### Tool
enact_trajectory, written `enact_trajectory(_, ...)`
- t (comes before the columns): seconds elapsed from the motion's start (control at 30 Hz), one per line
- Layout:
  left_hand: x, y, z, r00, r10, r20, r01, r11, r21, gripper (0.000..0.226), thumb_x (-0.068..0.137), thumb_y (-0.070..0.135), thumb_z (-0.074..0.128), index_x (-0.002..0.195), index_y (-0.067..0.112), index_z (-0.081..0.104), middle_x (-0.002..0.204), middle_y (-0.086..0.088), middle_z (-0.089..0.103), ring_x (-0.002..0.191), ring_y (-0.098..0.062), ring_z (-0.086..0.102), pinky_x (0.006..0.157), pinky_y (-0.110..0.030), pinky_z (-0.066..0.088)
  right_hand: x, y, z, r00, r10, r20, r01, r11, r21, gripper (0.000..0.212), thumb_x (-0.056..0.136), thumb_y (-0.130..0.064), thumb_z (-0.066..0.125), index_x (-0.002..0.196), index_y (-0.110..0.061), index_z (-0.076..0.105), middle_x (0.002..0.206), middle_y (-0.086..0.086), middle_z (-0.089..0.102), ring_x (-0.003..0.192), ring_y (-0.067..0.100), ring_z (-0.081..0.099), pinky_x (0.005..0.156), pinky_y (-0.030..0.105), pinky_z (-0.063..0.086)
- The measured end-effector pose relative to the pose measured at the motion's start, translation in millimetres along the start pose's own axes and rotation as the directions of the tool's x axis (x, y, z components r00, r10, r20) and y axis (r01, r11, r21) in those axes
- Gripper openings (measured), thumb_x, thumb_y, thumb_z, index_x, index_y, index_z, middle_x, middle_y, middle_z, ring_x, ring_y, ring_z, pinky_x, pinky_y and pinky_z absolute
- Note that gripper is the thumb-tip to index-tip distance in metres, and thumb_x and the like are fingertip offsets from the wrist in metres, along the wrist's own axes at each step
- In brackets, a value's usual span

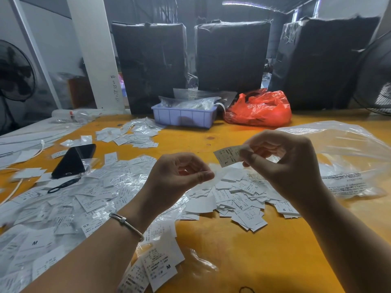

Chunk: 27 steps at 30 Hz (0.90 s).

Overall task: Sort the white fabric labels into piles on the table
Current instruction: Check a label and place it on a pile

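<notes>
My right hand (pixel 281 163) pinches a white fabric label (pixel 227 155) marked L, held up above the table. My left hand (pixel 179 174) is beside it, thumb and forefinger pressed together on what looks like a thin clear plastic sleeve (pixel 214 170), which is blurred. Below my hands lies a heap of bare white labels (pixel 239 199). Another spread of labels in shiny clear sleeves (pixel 69 206) covers the table's left side, with sizes S, M and SX showing. More labels (pixel 135 132) lie farther back, and a few marked M (pixel 160 267) sit near the front edge.
On the yellow table (pixel 232 254) lie a black phone (pixel 74 159), small black snips (pixel 63 185), a large clear plastic bag (pixel 349 157), a lilac tray (pixel 184 117) and a red plastic bag (pixel 260 111). Black wrapped bales (pixel 230 58) stand behind. Fans flank both sides.
</notes>
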<state>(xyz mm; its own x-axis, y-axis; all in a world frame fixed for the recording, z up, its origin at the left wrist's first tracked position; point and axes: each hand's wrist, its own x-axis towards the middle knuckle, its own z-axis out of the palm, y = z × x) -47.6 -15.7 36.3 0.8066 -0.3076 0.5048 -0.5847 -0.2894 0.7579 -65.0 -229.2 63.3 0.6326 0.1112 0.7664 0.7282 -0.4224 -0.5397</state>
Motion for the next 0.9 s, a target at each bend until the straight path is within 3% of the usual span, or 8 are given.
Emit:
enact_trajectory(0.23,0.2,-0.1,0.0,1.000,0.009,0.002,-0.009,1.000,-0.015,0.023,0.069,0.040,0.071,0.080,0.019,0.071,0.078,-0.001,0.073,0.073,-0.014,0.069,0.070,-0.022,0.058,-1.4,1.1,1.1,0.998,-0.037,0.048,0.041,0.996,-0.076,0.013,0.075,0.000,0.075,0.076,-0.013,0.072,0.068,-0.009,0.069,0.061,0.011,0.064,0.054,0.023,0.052)
enact_trajectory(0.47,-0.2,-0.7,-0.4,1.000,0.020,-0.005,-0.020,1.000,-0.009,0.022,0.070,0.038,0.071,0.081,0.019,0.071,0.077,-0.002,0.073,0.073,-0.017,0.069,0.070,-0.026,0.059,1.4,-1.8,-6.2,0.999,0.015,-0.048,-0.010,0.993,0.118,0.012,0.078,-0.001,0.073,0.076,-0.012,0.069,0.075,0.002,0.072,0.066,0.020,0.069,0.063,0.044,0.057)
enact_trajectory(0.9,0.4,-0.5,-0.7,1.000,0.009,-0.021,-0.010,1.000,-0.015,0.023,0.069,0.038,0.072,0.080,0.018,0.071,0.078,-0.003,0.073,0.072,-0.017,0.069,0.071,-0.028,0.059,-0.2,2.1,1.8,0.998,0.043,0.040,-0.044,0.998,0.035,0.014,0.076,0.002,0.073,0.073,-0.012,0.071,0.068,-0.006,0.070,0.061,0.021,0.066,0.058,0.041,0.053)
